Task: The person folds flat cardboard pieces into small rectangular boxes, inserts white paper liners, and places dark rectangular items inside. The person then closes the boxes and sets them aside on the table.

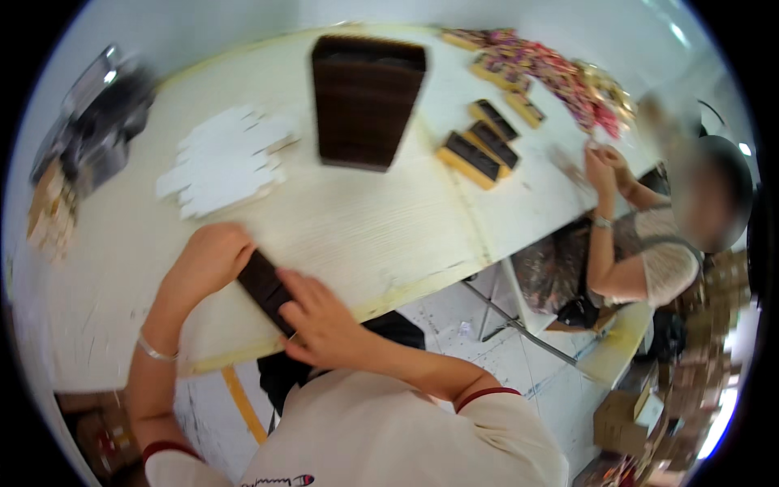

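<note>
A long, narrow, dark brown tray (264, 290) with raised segments lies aslant at the table's near edge. My left hand (213, 256) has its fingers closed at the tray's far end, and its fingertips are partly hidden. Over the near end, my right hand (324, 325) grips the tray with bent fingers on top and one lower down by the edge. Beyond my left hand lies a spread pile of flat white card pieces (227, 158). A tall dark brown stack (365, 109), seemingly of like trays, stands farther back.
Several yellow boxes with dark tops (471, 160) lie right of the stack. Colourful wrapped packs (552, 77) are heaped behind them. A co-worker (641, 243) sits at the right, hands raised over the table (398, 227). Clear plastic containers (101, 150) stand far left.
</note>
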Tool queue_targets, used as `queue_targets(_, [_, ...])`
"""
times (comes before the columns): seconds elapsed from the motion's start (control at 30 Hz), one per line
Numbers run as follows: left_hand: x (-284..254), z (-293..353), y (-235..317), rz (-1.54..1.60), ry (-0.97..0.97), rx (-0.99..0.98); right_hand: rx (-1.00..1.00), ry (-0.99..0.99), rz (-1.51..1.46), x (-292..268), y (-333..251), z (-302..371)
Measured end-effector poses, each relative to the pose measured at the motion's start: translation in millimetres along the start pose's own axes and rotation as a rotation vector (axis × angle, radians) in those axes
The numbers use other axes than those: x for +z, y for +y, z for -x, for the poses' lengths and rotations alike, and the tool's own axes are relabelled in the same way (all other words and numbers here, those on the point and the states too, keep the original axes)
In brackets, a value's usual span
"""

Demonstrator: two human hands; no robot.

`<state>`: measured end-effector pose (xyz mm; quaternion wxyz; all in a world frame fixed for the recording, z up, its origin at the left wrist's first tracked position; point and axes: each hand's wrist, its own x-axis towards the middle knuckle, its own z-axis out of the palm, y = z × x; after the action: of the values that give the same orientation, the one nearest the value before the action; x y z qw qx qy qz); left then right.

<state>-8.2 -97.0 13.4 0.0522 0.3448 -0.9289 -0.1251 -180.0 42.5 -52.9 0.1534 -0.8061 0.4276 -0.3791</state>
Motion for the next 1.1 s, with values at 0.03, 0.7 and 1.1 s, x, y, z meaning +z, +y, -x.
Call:
queue_targets(0.03, [-7.7,-2.1,-1.7,-0.092,-0.083,0.021,-0.011,-0.016,-0.010,1.1,1.2,-1.6])
queue_targets(0.7, [-13.2,-1.4,1.7,0.606,-0.242,-0.207,-0.011,-0.060,-0.117,-66.7,14.7,11.7])
queue_targets(1.1, [6.2,-4.5,-25.5,0.240,0.438,-0.141,0.291,0.355,0.759,-202.3,152.0,58.8])
